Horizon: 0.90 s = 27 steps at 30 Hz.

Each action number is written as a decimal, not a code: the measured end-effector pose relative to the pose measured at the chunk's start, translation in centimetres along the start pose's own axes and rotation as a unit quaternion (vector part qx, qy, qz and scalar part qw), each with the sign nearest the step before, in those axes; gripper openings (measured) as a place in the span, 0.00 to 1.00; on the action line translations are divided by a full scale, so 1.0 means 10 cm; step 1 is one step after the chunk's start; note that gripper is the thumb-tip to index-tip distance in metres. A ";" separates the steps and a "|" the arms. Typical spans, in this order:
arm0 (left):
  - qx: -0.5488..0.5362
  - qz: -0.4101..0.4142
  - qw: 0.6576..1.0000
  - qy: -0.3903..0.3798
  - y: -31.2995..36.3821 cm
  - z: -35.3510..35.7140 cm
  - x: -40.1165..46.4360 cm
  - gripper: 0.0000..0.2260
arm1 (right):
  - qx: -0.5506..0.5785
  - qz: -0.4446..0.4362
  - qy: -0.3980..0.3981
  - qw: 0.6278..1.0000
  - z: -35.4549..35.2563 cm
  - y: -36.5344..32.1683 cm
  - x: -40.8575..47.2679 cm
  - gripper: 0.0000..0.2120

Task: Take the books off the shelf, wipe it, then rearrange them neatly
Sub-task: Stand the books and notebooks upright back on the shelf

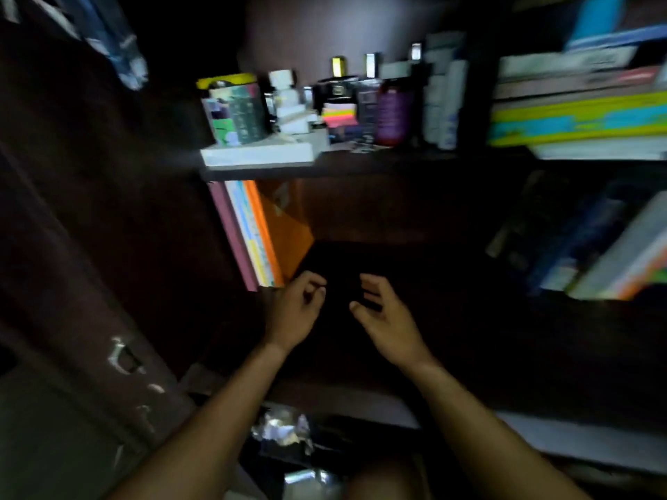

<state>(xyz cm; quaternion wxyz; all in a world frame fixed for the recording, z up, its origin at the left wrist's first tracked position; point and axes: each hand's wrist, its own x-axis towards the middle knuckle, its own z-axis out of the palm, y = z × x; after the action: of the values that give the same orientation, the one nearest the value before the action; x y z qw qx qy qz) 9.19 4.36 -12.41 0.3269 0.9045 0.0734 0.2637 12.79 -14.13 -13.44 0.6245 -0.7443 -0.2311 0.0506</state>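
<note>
Both arms reach in; the left hand (pixel 294 306) and right hand (pixel 384 312) hold nothing, fingers loosely curled and apart. Three books (pixel 252 232) lean at the shelf (pixel 415 268) left wall, beside the left hand. Best grab all together.

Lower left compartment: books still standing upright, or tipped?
Upright. The pink book, the pale book and the orange book stand on end against the left wall; the rest of that shelf looks bare.

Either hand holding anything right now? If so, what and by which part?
Nothing is held. The left hand and right hand hover with loosely curled fingers over the dark lower shelf, just right of the upright books, touching none.
</note>
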 end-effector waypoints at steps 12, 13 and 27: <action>-0.174 0.197 0.867 -0.424 2.86 1.50 -1.52 0.16 | -0.145 0.142 0.229 0.952 -2.33 -0.35 -2.67 0.26; -0.182 0.210 0.855 -0.437 3.00 1.56 -1.62 0.12 | -0.159 0.152 0.247 0.944 -2.48 -0.40 -2.90 0.26; -0.211 0.164 0.768 -0.582 4.57 2.42 -2.94 0.31 | -0.496 0.468 0.299 0.668 -3.96 -0.46 -5.42 0.46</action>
<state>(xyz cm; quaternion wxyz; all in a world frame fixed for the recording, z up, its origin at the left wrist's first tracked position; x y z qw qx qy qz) -4.86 -53.40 -11.91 0.4414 0.7911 -0.3383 -0.2548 -22.25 -71.54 -12.12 0.0931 -0.9299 0.3556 -0.0115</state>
